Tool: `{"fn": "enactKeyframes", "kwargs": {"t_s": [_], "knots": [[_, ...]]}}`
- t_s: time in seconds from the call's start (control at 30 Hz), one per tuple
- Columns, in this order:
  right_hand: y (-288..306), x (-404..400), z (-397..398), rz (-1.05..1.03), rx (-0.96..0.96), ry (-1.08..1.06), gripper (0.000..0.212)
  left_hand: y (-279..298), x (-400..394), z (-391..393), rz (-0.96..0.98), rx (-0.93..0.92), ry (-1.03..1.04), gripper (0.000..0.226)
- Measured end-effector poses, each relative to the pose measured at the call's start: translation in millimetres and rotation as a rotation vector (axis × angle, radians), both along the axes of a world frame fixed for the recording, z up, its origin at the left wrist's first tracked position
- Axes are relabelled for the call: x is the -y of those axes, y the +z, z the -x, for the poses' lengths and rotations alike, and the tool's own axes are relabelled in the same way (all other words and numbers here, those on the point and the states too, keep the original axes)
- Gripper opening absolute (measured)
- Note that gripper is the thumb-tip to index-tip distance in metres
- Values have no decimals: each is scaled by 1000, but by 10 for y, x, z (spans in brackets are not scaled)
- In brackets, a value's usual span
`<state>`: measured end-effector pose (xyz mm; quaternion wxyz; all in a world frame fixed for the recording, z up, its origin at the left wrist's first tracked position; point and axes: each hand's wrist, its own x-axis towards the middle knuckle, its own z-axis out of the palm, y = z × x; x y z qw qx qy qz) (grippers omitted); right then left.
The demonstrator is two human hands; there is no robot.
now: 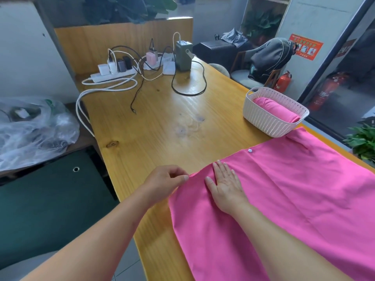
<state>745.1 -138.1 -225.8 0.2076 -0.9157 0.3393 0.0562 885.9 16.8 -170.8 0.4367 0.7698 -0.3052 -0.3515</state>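
- Left grip [168,179] pinches the far-left corner of the pink cloth [284,189] between thumb and forefinger, with the other fingers curled.
- Right grip [225,183] lies flat on the cloth just beside that corner, fingers straight and pressing down.
- From the head view, we see the cloth spread on the bench [162,118], reaching rightward and toward us from both grips. It runs out of frame, so we cannot tell its long axis.
- We judge the left grip to be nearer the free corner, so a fold would travel rightward over the pinned part.
- We see thin, smooth, bright pink fabric with few creases and a white snap [250,150] near the far edge, which runs toward the basket [261,118].
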Motion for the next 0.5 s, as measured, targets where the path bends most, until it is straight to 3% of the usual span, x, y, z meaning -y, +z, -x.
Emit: {"fn": "enactKeyframes", "kwargs": {"t_s": [0.2, 0.37, 0.5], "knots": [[80, 50, -1, -62, -8, 18, 59, 56, 143, 16, -187, -125, -168, 19], [75, 78, -8, -44, -42, 47, 61, 84, 135, -45, -513, 94, -413, 53], [82, 108, -4, -65, -50, 57, 61, 185, 104, -97, -441, -24, -471, 59]]}}
